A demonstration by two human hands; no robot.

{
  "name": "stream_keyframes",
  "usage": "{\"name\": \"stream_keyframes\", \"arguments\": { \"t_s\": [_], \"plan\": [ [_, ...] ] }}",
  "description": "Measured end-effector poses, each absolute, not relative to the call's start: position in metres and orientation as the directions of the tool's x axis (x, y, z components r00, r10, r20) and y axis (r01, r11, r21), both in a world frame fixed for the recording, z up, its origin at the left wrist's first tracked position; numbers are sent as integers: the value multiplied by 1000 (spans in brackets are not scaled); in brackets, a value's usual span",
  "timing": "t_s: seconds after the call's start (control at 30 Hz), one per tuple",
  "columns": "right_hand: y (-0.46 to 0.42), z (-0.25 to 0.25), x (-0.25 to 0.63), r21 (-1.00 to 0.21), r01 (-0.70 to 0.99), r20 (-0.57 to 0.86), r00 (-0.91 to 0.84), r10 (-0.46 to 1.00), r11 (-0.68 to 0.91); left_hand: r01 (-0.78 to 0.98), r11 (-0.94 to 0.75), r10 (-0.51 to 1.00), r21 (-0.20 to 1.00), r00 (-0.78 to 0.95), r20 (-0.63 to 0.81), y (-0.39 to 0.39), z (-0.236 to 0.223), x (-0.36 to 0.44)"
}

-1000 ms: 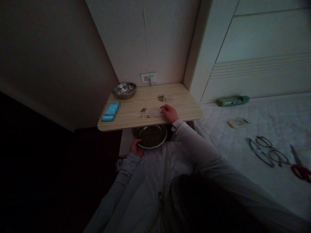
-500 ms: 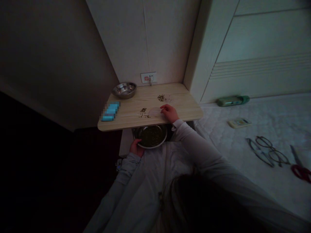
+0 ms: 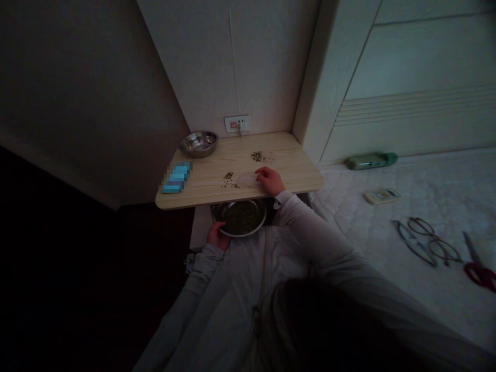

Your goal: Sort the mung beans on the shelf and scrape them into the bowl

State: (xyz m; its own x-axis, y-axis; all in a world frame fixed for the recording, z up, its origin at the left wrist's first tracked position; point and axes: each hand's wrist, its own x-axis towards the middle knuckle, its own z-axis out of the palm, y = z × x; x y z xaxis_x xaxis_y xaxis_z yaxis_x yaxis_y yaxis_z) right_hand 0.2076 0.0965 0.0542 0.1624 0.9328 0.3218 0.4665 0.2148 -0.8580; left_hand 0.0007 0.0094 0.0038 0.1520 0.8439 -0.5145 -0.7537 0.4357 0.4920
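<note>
My left hand (image 3: 219, 236) grips the near left rim of a metal bowl (image 3: 242, 235), which sits just below the tabletop's front edge with small dark greenish bits inside. My right hand (image 3: 270, 181) is over the wooden tabletop, its thumb and fingers pinched on a thin, pale, see-through piece (image 3: 246, 178) whose kind I cannot make out. Left of that piece lies a small scatter of dark green bits (image 3: 229, 180). Farther back is another small heap of similar bits (image 3: 257, 155), with some pale reddish specks to its right.
On the wooden tabletop (image 3: 209, 195) stand a second metal bowl (image 3: 199, 144) and a lit phone (image 3: 176, 177). A wall socket (image 3: 237, 124) is behind. To the right, a white bed (image 3: 349, 222) holds a green bottle (image 3: 371, 161), a small pale box (image 3: 382, 196), glasses (image 3: 444, 250) and red-handled scissors (image 3: 480, 275).
</note>
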Motion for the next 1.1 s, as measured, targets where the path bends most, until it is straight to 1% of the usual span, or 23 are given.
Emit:
{"name": "stream_keyframes", "arguments": {
  "t_s": [0.23, 0.4, 0.67, 1.1],
  "plan": [
    [95, 56, 207, -867, 457, 306, 168, 937, 201, -757, 418, 854, 503, 137, -502, 10, 3, 2],
    [95, 56, 207, -869, 444, 317, 167, 934, 216, -751, 437, 839, 495, 143, -525, 9, 5, 1],
    [97, 54, 208, -877, 431, 306, 164, 938, 210, -732, 445, 835, 516, 130, -535, 9, 5, 1],
    [95, 57, 207, -876, 445, 287, 174, 942, 185, -740, 429, 859, 519, 155, -489, 9, 2, 0]
  ]
}}
